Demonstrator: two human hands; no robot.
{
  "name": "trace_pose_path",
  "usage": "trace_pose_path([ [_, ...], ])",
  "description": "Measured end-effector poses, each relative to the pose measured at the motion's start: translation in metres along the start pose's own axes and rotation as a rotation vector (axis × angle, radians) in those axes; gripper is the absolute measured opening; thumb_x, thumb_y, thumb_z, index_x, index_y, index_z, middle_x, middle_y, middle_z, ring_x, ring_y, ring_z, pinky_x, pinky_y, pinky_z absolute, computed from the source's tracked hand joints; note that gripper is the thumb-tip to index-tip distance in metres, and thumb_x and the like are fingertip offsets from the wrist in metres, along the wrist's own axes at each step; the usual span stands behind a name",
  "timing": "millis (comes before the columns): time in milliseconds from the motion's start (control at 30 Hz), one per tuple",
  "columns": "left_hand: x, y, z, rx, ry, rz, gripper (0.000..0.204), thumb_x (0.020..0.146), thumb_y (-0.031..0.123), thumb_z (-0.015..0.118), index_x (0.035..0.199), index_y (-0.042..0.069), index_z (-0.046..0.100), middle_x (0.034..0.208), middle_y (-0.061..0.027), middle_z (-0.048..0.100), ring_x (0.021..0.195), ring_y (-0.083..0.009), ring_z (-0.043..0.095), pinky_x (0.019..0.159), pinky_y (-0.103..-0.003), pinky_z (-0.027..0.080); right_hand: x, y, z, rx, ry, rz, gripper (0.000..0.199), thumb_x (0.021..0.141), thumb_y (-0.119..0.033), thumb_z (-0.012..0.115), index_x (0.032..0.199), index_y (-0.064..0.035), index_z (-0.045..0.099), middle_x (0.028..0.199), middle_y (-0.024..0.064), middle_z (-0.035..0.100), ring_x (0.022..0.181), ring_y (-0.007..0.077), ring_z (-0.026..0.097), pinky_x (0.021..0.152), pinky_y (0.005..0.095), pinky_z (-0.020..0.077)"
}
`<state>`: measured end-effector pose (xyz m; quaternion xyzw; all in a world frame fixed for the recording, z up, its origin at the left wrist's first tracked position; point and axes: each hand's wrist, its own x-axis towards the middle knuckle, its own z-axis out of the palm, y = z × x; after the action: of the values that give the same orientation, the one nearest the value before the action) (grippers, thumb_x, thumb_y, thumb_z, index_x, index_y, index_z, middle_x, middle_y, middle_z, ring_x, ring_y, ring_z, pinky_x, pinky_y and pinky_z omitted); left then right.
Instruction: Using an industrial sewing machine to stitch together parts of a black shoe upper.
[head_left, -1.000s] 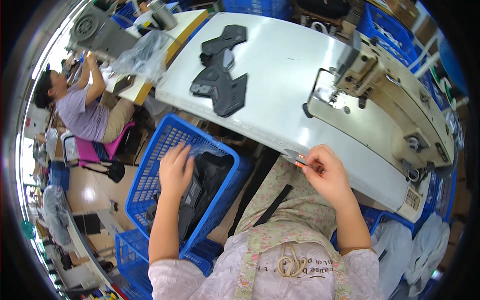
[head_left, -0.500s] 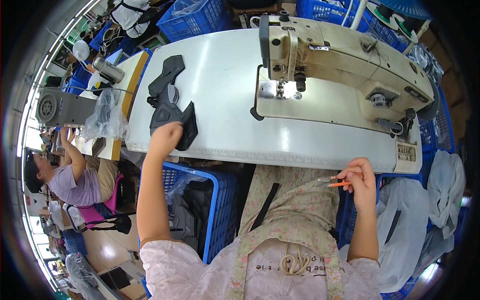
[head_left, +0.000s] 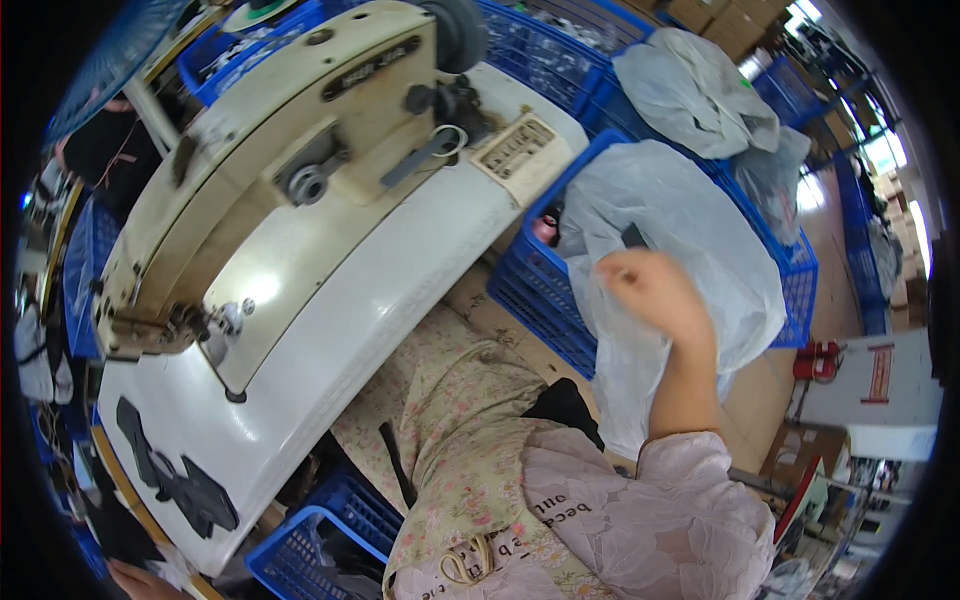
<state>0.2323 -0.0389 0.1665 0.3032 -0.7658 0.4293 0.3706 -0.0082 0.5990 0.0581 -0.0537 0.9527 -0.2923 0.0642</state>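
Observation:
My right hand [head_left: 655,290] is over a white translucent plastic bag [head_left: 690,200] that lines a blue crate at the right. Its fingers are curled closed and slightly blurred; whatever they may hold is hidden. Just beyond the knuckles a small dark strip [head_left: 633,237] shows against the bag; whether the hand touches it I cannot tell. My left hand is out of view. On the far left end of the white sewing table [head_left: 330,370] lie dark grey moulded pieces [head_left: 180,480], away from my right hand. The orange-handled snips are not visible.
A cream sewing machine [head_left: 260,150] stands on the table. Blue crates [head_left: 545,300] sit at its right end, another blue crate [head_left: 320,550] below its front edge. Another person's arm [head_left: 140,580] shows at the lower left. A red fire extinguisher [head_left: 817,362] stands by the right wall.
The view has swung to the right. My right hand, which held orange-handled snips near the table edge, is now over the plastic bag. My left hand, earlier on the grey pieces, has left the view.

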Motion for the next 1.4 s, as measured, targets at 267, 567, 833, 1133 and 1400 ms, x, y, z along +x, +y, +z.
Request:
trace_pose_path([
  [267, -0.055, 0.100, -0.076, -0.347, -0.533, 0.469, 0.028, 0.099, 0.026, 0.053, 0.081, 0.008, 0.064, 0.053, -0.0107, 0.057, 0.042, -0.0311, 0.053, 0.038, -0.042, 0.039, 0.023, 0.224, 0.006, -0.631, -0.100, 0.578, 0.041, 0.073, -0.040, 0.077, 0.095, -0.0059, 0.074, 0.094, 0.0164, 0.072, 0.092, 0.0339, 0.069, 0.080, 0.0436, 0.0529],
  [567, -0.054, 0.107, -0.096, -0.452, -0.608, 0.384, 0.026, 0.099, 0.026, 0.053, 0.104, 0.007, 0.070, 0.070, -0.0175, 0.068, 0.055, -0.0358, 0.063, 0.048, -0.044, 0.049, 0.021, 0.234, 0.028, -0.503, -0.033, 0.697, 0.062, 0.062, -0.040, 0.086, 0.107, -0.0034, 0.067, 0.109, 0.0178, 0.069, 0.104, 0.0346, 0.066, 0.087, 0.0445, 0.0511],
  [833, -0.057, 0.109, -0.088, -0.556, -0.588, 0.397, 0.024, 0.099, 0.027, 0.056, 0.104, 0.009, 0.071, 0.070, -0.0166, 0.067, 0.055, -0.0356, 0.062, 0.047, -0.044, 0.048, 0.014, 0.231, 0.003, -0.353, 0.091, 0.663, 0.059, 0.060, -0.035, 0.087, 0.104, -0.0011, 0.068, 0.105, 0.0202, 0.070, 0.100, 0.0364, 0.067, 0.085, 0.0436, 0.0518],
  [1133, -0.044, 0.129, -0.106, -0.638, -0.857, 0.304, 0.037, 0.085, 0.010, 0.063, 0.122, 0.010, 0.064, 0.071, -0.0158, 0.065, 0.065, -0.0355, 0.063, 0.060, -0.045, 0.049, 0.028, 0.140, -0.022, -0.032, 0.201, 0.183, 0.058, 0.069, -0.033, 0.083, 0.110, 0.0043, 0.065, 0.100, 0.0162, 0.069, 0.089, 0.0251, 0.065, 0.079, 0.0367, 0.0500],
  [1400, -0.030, 0.252, -0.116, -0.836, -0.686, 0.733, 0.057, 0.072, 0.013, 0.068, 0.124, -0.007, 0.057, 0.065, -0.0057, 0.063, 0.057, -0.0218, 0.064, 0.051, -0.035, 0.052, 0.037, 0.021, 0.001, 0.091, -0.014, 0.055, 0.053, 0.068, -0.017, 0.082, 0.114, 0.0011, 0.064, 0.093, 0.0045, 0.066, 0.062, 0.0089, 0.049, 0.058, 0.0255, 0.0405],
])
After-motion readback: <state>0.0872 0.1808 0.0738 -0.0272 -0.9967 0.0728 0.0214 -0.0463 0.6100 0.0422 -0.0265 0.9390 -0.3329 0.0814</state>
